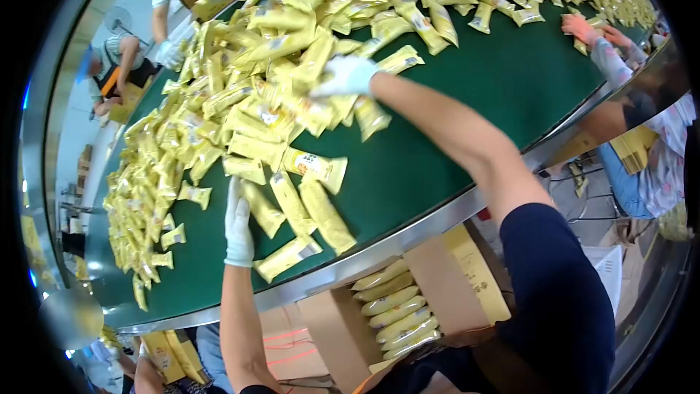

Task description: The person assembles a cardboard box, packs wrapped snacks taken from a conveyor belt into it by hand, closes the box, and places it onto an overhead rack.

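Gathering, I judge from afar: my right hand [347, 76] meets yellow packets [255, 147] heaped on the green belt [488, 73], its grip unreadable; my left hand [238, 230] lies unclenched beside nearer ones. Next seems to call for gentle closing fingers.

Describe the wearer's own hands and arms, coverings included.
The left hand and right hand wear plain white gloves ending around the wrists. Both forearms are bare. The right arm has a short, dark navy sleeve; of the left sleeve, only a dark edge shows.
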The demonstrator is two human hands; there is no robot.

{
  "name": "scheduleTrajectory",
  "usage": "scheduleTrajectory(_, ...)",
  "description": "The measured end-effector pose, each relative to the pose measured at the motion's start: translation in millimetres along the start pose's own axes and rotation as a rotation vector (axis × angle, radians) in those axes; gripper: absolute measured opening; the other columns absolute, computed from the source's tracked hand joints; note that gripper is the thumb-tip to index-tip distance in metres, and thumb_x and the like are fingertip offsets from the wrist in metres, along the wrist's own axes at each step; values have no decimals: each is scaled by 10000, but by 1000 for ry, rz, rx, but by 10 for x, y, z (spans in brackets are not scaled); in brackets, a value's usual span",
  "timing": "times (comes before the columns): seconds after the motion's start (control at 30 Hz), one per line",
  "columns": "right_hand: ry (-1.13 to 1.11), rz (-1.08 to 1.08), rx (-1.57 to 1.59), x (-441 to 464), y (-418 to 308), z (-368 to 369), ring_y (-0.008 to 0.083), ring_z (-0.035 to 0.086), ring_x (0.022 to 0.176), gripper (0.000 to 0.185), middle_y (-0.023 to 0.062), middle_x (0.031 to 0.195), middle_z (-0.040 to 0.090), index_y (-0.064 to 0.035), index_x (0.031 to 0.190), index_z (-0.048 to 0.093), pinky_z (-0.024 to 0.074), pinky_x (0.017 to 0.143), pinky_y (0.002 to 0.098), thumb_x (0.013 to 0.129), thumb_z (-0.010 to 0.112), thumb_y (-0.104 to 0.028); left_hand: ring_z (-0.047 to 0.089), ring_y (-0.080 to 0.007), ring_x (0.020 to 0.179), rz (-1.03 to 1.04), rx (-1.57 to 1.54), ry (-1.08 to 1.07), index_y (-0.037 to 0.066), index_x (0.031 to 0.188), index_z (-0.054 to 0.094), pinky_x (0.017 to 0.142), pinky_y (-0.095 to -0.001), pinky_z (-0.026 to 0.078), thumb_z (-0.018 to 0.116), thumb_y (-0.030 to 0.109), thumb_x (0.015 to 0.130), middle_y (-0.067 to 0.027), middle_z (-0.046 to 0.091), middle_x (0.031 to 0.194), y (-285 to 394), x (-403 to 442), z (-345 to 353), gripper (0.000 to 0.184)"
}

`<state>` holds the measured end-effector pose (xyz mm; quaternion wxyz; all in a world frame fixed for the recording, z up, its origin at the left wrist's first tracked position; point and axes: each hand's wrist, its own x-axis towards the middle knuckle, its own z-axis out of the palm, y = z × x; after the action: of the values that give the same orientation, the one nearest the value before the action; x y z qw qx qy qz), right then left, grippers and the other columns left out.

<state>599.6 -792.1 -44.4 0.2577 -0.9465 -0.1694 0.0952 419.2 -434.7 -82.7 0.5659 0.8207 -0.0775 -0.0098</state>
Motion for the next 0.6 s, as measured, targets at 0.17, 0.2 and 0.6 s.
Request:
scheduleTrajectory(0.17, -38, -305, -98, -206, -584, 268, 319, 563, 1216, 731, 130, 1367, 570, -246, 1407, 527, 467, 1003, 399, 788, 596, -628, 168, -323, 1492, -269, -548, 186, 32, 1559, 177, 1216, -409, 137, 440, 459, 1020, -174, 162, 1621, 158, -310, -297, 736)
scheduleTrajectory(0.2, -138, -316, -236, -295, -610, 75, 317, 581, 1186, 676, 123, 1322, 603, -235, 1361, 572, 477, 983, 393, 803, 586, -615, 130, -357, 1498, -301, -464, 198, 39, 1562, 167, 1219, -429, 116, 450, 438, 1020, -170, 136, 1628, 234, -471, -322, 729)
scheduleTrajectory(0.6, -175, -286, -422, -345, -926, 344, 315, 388, 1394, 752, 107, 1533, 389, -274, 1442, 478, 344, 1127, 464, 842, 478, -728, 457, -369, 1280, 386, 1056, -95, 106, 1391, 509, 1081, -528, 331, 666, 526, 790, -123, 553, 1316, 568, -1049, 320, 750)
